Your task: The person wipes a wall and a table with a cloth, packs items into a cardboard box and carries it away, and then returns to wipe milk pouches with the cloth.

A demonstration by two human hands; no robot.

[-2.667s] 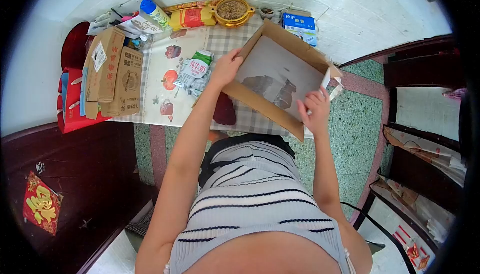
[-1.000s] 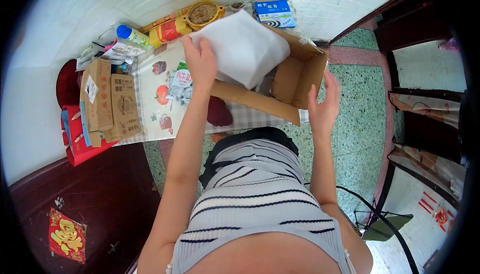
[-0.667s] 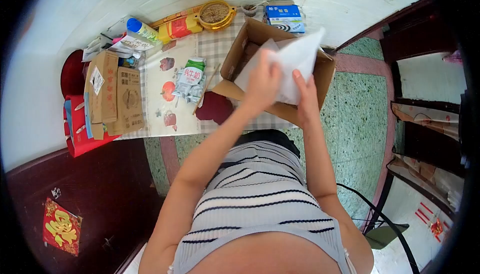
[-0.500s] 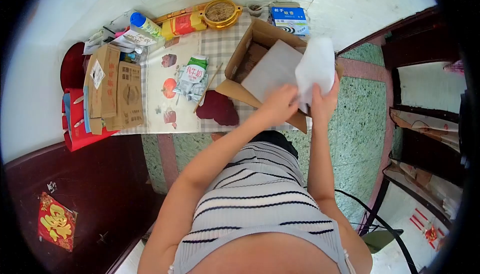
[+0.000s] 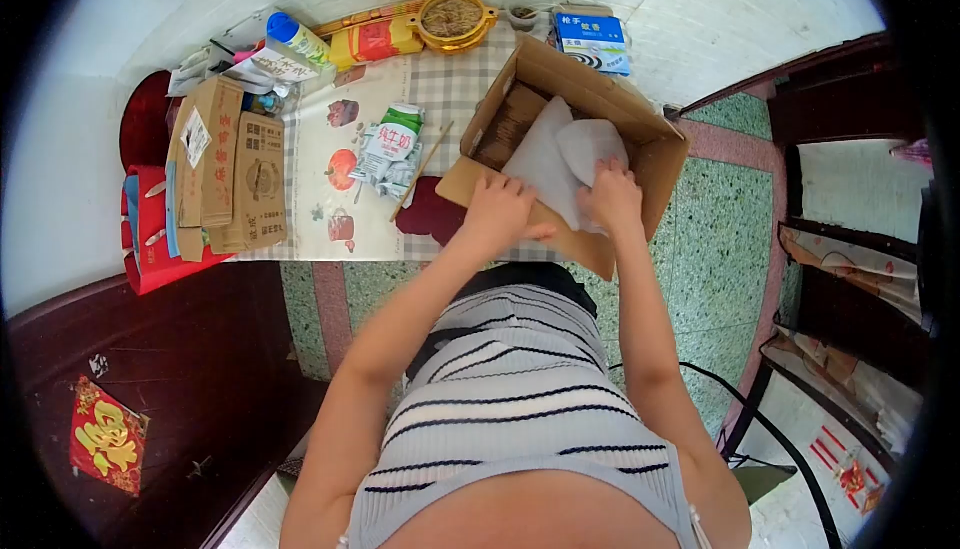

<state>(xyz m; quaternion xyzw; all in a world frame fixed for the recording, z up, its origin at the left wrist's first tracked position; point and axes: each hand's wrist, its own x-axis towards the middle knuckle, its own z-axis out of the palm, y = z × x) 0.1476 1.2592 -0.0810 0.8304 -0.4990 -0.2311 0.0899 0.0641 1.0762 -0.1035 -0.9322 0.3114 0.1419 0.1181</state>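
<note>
An open cardboard box (image 5: 660,164) stands on the right part of the table, with white foam sheeting (image 5: 545,154) inside, partly folded over. My right hand (image 5: 612,197) reaches into the box, its fingers bent on the folded white piece. Over the near flap lies my left hand (image 5: 500,214), fingers apart and holding nothing. Just left of that hand is a dark red cloth (image 5: 430,211), partly covered by it. A thin wooden stick (image 5: 422,171) lies beside a green and white milk packet (image 5: 396,137).
Cardboard boxes (image 5: 258,184) and a red bag (image 5: 150,224) stand at the table's left. Along the wall are a blue-capped can (image 5: 298,37), a yellow packet (image 5: 375,41), a golden bowl (image 5: 452,19) and a blue box (image 5: 592,41). A cable (image 5: 770,409) hangs at the right.
The foam sheeting was lifted out of the box, folded between my hands and lowered back inside. My left hand has let go and moved to the near flap.
</note>
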